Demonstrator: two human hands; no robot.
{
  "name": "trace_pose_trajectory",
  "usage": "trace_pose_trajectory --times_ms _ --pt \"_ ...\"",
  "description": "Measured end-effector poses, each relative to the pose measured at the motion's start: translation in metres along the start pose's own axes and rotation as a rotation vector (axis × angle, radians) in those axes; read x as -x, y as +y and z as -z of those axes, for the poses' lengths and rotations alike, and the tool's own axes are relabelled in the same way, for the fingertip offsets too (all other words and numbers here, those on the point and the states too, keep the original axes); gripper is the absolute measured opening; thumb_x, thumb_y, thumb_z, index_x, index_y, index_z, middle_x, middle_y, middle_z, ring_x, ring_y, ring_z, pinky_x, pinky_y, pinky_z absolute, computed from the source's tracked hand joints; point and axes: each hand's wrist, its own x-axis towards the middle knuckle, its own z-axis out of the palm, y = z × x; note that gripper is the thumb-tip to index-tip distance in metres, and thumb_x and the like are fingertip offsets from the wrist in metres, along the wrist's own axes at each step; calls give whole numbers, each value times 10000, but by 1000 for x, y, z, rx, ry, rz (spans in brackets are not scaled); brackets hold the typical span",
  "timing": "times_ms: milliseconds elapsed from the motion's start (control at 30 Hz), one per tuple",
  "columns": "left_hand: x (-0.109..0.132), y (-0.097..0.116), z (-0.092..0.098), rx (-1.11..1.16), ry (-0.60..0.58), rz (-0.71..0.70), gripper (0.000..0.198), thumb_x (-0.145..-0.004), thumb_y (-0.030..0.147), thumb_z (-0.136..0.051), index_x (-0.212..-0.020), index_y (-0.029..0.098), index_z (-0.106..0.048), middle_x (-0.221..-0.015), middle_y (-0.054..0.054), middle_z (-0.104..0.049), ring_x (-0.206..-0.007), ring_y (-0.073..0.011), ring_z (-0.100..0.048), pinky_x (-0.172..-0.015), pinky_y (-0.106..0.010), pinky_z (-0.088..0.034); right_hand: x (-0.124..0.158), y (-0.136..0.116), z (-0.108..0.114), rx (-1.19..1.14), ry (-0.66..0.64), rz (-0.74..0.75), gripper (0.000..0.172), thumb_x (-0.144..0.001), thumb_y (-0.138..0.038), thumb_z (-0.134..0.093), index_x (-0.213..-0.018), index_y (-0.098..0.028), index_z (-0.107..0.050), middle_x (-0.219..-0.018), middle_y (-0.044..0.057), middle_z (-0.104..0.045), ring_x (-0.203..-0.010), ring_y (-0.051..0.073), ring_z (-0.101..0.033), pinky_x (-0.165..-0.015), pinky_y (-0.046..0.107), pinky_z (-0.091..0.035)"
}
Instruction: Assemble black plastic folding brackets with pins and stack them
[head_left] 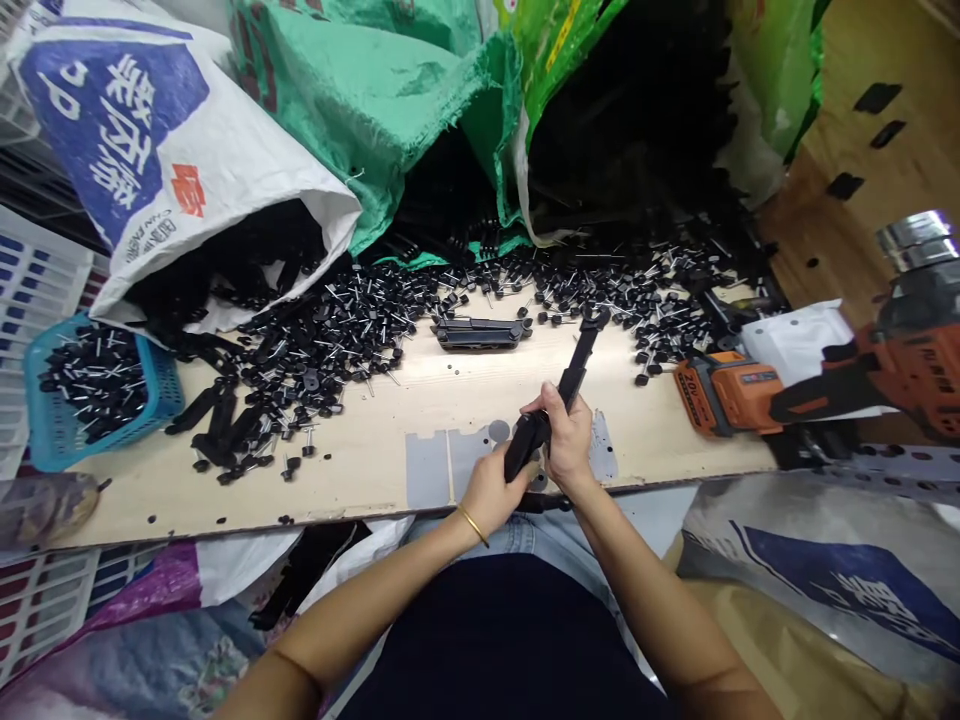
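A long black plastic part point(574, 375) is held in both hands over the front edge of the wooden board point(360, 440), slanting up to the right. My left hand point(491, 490), with a gold bangle at the wrist, grips its lower end. Around its middle, my right hand point(568, 435) is closed, thumb on top. Grey flat patches point(427, 468) lie on the board under the hands. Beyond them rests a folded black assembly point(481, 333). Small black knobs with metal pins point(352, 320) are heaped behind and to the left.
A blue basket point(161, 385) of pinned knobs stands at the left. Open sacks, one white point(247, 150) and one green point(360, 110), hold black parts at the back. An orange cordless drill point(915, 365) lies at the right.
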Motion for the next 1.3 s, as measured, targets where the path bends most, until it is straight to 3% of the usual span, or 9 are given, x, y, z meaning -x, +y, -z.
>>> trace_pose_trajectory --times_ms 167,233,367,500,567,700,867,1100,1300 --pt "1 -8 17 -81 -159 -52 204 -777 328 -614 -903 167 -621 -701 -22 -634 -683 -190 -603 -635 -275 -453 -3 5 11 64 -141 -140 430 -690 -553 -675 -541 -158 -590 -493 5 -590 -440 111 -512 -450 242 -410" --pt "-2 -8 29 -6 -268 -86 322 -778 431 -618 -968 170 -615 -759 -27 -640 -681 -176 -594 -623 -265 -455 1 7 15 59 -95 -147 432 -692 -563 -668 -545 -164 -590 -504 5 -598 -446 116 -516 -452 247 -409" --pt "-11 -2 37 362 -416 -6 564 -826 672 -424 -1020 163 -570 -767 -27 -618 -508 -104 -529 -519 -234 -425 17 7 11 47 52 -55 419 -745 -564 -618 -603 -171 -603 -550 8 -609 -495 127 -544 -481 254 -429" --pt "-10 3 20 414 -358 22 632 -767 773 -386 -718 158 -521 -571 6 -545 -420 -82 -466 -465 -221 -370 27 2 1 108 112 85 391 -781 -552 -586 -688 -173 -602 -643 17 -634 -559 130 -568 -533 255 -457" --pt "-6 0 13 399 -334 23 678 -759 804 -323 -643 160 -495 -499 13 -505 -395 -79 -446 -458 -223 -361 25 0 0 140 35 89 389 -782 -542 -591 -664 -171 -597 -614 10 -617 -550 124 -559 -536 248 -452" --pt "2 -8 10 445 -409 79 805 -738 848 -146 -598 148 -518 -463 -12 -502 -395 -88 -461 -449 -225 -362 18 -4 2 160 -140 -9 409 -786 -537 -590 -608 -169 -582 -537 0 -575 -498 119 -533 -509 246 -439" --pt "-2 -6 14 578 -345 102 753 -757 825 -264 -806 148 -589 -518 -8 -545 -403 -110 -484 -435 -245 -384 30 -9 3 274 -139 102 336 -801 -510 -590 -720 -183 -603 -616 -3 -587 -522 118 -535 -475 232 -423" --pt "0 8 17 552 -271 -3 749 -753 803 -352 -1109 180 -569 -598 -4 -553 -457 -102 -421 -466 -249 -353 42 -20 1 144 -50 166 333 -832 -511 -542 -746 -193 -586 -689 11 -591 -576 124 -543 -490 236 -439" --pt "7 19 14 593 -285 -85 752 -747 784 -413 -1200 192 -513 -647 6 -543 -433 -80 -407 -415 -223 -317 27 -42 8 73 -299 44 364 -777 -489 -612 -589 -182 -559 -578 -1 -563 -521 115 -515 -481 240 -412"
